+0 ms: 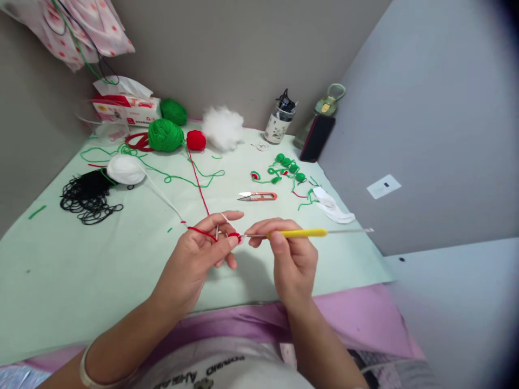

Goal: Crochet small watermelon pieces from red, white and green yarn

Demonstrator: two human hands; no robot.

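Between thumb and fingers, my left hand pinches a small red crochet piece with some white at its edge. Red yarn and white yarn run from the fingers back to a red yarn ball and a white yarn ball. My right hand is closed around the yellow grip of a crochet hook. One metal end of the hook reaches the red piece; the other points right. Exactly how the tip sits in the stitches is too small to make out.
Orange thread snips lie beyond my hands. Small green crocheted pieces sit back right, near a phone leaning on a bottle. Green yarn balls, white stuffing, black cord and a tissue pack line the back and left.
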